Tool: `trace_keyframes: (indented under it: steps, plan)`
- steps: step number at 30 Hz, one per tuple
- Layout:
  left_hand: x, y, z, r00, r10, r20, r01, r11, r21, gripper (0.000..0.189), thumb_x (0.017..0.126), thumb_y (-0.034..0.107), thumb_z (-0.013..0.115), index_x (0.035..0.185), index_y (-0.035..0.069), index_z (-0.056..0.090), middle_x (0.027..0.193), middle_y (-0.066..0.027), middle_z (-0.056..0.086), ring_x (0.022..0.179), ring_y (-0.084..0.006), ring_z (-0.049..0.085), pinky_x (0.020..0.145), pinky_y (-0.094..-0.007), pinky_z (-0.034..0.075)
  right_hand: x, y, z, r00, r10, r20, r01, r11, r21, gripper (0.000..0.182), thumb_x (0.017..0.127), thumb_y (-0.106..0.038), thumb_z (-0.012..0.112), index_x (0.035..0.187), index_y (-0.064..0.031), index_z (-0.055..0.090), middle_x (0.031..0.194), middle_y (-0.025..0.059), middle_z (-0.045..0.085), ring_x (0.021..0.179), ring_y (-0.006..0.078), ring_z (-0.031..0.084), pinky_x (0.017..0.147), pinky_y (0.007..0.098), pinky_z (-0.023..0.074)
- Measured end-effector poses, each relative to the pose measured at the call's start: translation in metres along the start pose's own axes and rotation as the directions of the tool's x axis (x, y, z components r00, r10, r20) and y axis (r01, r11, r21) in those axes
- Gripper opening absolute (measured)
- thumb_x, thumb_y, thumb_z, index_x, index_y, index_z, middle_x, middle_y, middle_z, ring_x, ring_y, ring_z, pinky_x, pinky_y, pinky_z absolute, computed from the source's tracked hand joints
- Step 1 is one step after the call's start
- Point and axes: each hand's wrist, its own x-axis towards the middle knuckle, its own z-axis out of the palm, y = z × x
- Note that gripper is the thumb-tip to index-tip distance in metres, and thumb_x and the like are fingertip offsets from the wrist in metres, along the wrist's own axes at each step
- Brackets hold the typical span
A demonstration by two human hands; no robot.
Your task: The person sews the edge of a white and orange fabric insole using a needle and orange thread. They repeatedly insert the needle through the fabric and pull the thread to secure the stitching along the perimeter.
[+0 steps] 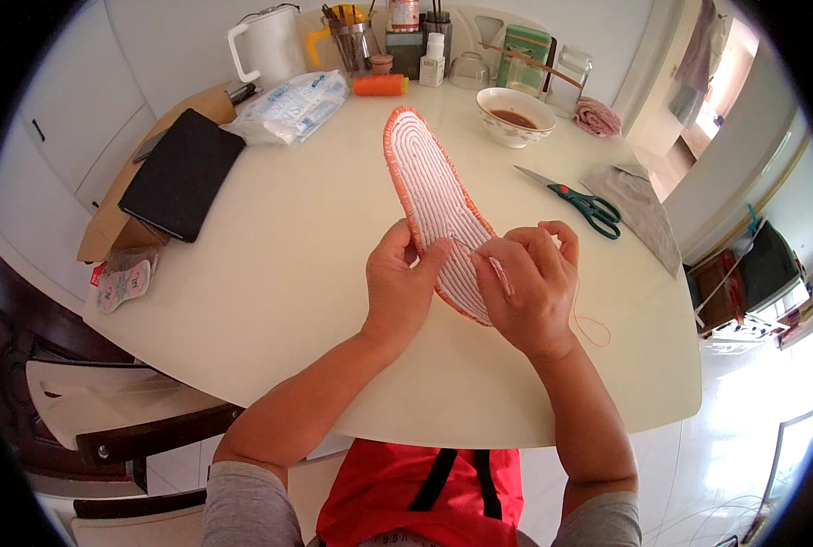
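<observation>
A shoe sole (pixel 428 171) of white cord rows, edged in orange stitching, is held up at a tilt over the table. My left hand (pixel 403 280) grips its left edge, thumb on the corded face and fingers partly hidden behind. At the right edge, the thumb and forefinger of my right hand (pixel 529 287) pinch what looks like a thin needle (pixel 462 243) against the cords; its far end is hidden. Beside that hand, a loop of orange thread (pixel 592 331) hangs down. Green-handled scissors (pixel 577 202) lie half open beyond my right hand.
Beyond the sole are an orange thread spool (pixel 381 85) and a bowl of brown liquid (pixel 516 126). A grey cloth (pixel 635 208) lies to the right. A black case (pixel 182 174), a plastic pack (pixel 290 106) and a white kettle (pixel 269 48) stand or lie left. Jars line the back.
</observation>
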Motion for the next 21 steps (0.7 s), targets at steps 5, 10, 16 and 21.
trace_keyframes:
  steps: [5,10,16,21]
  plan:
    - [-0.001,0.002,0.001,1.000,0.014,-0.013,-0.014,0.998,-0.064,0.013,0.080,0.003,0.054,0.092,-0.001,0.053,0.083,-0.0028,0.057,0.075,-0.0076,0.051,0.066,-0.0226,0.043,0.000,-0.003,0.001,0.998,-0.029,-0.051,0.029,1.000,0.000,0.015,0.062,-0.008,0.065,0.075,-0.0102,0.057,0.070,0.0007,0.052,0.062,0.0141,0.051,0.074,0.0360,0.0367]
    - [-0.003,0.001,0.001,1.000,-0.028,0.014,0.029,0.997,-0.077,0.012,0.080,0.003,0.054,0.091,-0.002,0.054,0.083,-0.0027,0.057,0.073,-0.0071,0.051,0.065,-0.0221,0.043,-0.002,-0.005,-0.001,0.996,-0.072,-0.049,0.071,0.997,-0.023,0.019,0.057,-0.007,0.064,0.074,-0.0081,0.056,0.074,0.0023,0.051,0.066,0.0148,0.051,0.073,0.0361,0.0383]
    - [-0.009,0.006,0.005,0.996,-0.055,0.075,0.062,0.994,-0.087,0.014,0.080,0.003,0.054,0.093,-0.001,0.054,0.085,-0.0034,0.057,0.078,-0.0084,0.053,0.069,-0.0230,0.044,-0.006,-0.002,0.011,0.992,-0.115,-0.052,0.115,0.993,0.000,0.022,0.053,-0.006,0.063,0.074,-0.0069,0.055,0.075,0.0040,0.051,0.067,0.0167,0.050,0.072,0.0362,0.0402]
    - [-0.001,-0.001,-0.001,0.985,-0.106,0.137,0.124,0.984,-0.125,0.018,0.081,0.004,0.054,0.098,0.000,0.053,0.093,-0.0054,0.057,0.086,-0.0125,0.054,0.076,-0.0270,0.046,0.002,0.001,0.002,0.992,0.053,0.114,-0.069,0.988,0.141,0.018,0.064,-0.008,0.062,0.080,-0.0036,0.057,0.079,0.0068,0.054,0.068,0.0184,0.050,0.072,0.0314,0.0417]
